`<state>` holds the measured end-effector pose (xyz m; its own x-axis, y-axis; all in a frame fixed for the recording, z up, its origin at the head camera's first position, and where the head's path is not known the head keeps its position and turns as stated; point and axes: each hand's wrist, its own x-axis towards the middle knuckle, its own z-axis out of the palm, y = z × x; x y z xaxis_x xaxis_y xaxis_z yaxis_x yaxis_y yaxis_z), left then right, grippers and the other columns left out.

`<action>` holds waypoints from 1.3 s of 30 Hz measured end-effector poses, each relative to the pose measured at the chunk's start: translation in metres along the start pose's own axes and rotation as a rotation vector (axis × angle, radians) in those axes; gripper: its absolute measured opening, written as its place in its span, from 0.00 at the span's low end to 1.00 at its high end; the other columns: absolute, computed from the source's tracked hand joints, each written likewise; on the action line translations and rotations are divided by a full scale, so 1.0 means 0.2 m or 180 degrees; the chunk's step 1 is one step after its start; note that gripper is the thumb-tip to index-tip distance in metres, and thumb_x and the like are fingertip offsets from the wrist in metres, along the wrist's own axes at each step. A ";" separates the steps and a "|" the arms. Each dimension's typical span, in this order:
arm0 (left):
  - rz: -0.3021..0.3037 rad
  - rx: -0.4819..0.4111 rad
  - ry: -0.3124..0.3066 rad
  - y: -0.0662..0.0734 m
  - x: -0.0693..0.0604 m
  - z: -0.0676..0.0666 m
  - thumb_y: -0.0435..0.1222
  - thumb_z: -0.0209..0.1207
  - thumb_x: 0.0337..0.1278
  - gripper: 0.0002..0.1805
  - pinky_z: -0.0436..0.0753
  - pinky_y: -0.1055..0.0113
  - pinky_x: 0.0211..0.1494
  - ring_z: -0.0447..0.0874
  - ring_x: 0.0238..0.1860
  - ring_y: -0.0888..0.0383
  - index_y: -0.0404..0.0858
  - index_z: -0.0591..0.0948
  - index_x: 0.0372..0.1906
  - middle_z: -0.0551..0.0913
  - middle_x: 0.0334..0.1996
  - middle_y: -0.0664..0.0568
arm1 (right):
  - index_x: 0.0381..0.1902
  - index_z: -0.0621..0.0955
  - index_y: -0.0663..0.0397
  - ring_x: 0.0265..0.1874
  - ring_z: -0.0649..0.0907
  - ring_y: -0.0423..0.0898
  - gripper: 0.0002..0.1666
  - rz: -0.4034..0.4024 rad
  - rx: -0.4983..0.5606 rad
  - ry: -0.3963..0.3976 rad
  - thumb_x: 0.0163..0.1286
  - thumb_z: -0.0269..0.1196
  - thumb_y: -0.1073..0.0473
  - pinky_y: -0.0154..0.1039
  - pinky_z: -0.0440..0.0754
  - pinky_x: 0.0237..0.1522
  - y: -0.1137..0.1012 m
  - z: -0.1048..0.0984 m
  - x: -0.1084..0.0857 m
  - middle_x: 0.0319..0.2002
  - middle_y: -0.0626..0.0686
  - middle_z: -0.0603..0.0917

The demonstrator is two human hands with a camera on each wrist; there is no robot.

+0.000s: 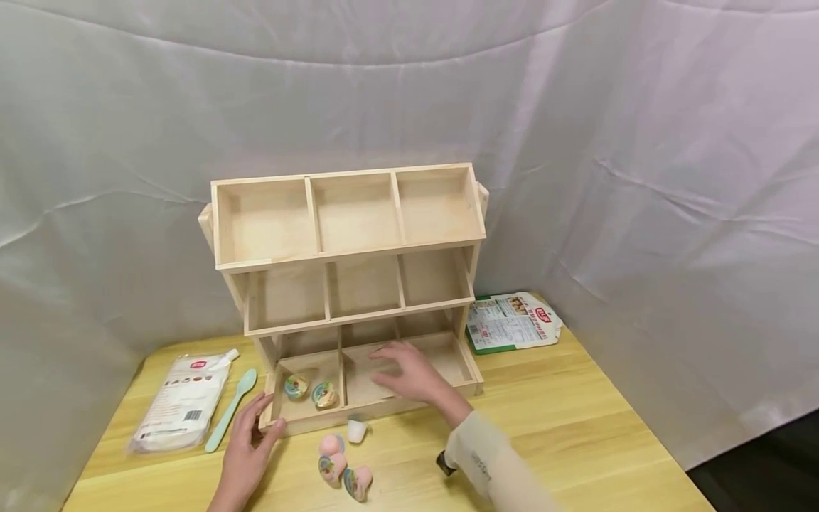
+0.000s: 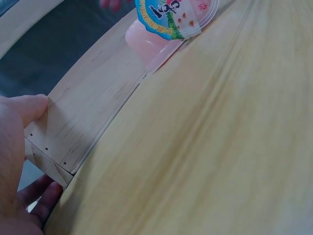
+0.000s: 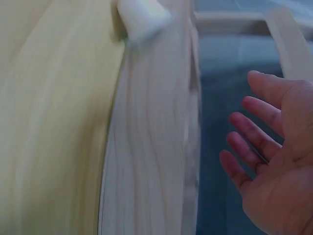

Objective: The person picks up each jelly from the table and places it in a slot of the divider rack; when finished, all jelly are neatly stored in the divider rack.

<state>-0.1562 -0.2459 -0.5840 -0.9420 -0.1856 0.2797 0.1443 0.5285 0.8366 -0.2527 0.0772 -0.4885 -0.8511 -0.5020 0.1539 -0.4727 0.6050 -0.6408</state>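
Although the table (image 1: 557,434) is cut off below, the wooden rack (image 1: 361,284) stands on it. The left hand (image 1: 246,451) grips its front-left corner, fingertips partly hidden; the right hand (image 1: 409,373), fingers spread and empty, partly obscures the bottom tray (image 1: 365,370).

We see the white cup (image 3: 143,18) blurred and the right hand (image 3: 288,166) cut off in the right wrist view; the left wrist view crops the pink cup (image 2: 149,44).
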 end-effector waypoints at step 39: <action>0.0585 0.0765 0.0140 0.30 -0.22 0.05 0.32 0.75 0.53 0.27 0.82 0.62 0.41 0.78 0.47 0.50 0.40 0.82 0.60 0.83 0.53 0.45 | 0.66 0.79 0.62 0.66 0.76 0.63 0.22 0.0993 0.1307 0.1412 0.76 0.61 0.68 0.58 0.74 0.70 0.68 -0.17 -0.36 0.69 0.63 0.76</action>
<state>-0.1091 -0.1979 -0.5502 -0.8919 -0.1017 0.4405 0.2302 0.7365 0.6361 -0.2647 0.2167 -0.5613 -0.9881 0.0122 0.1533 -0.1392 0.3526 -0.9253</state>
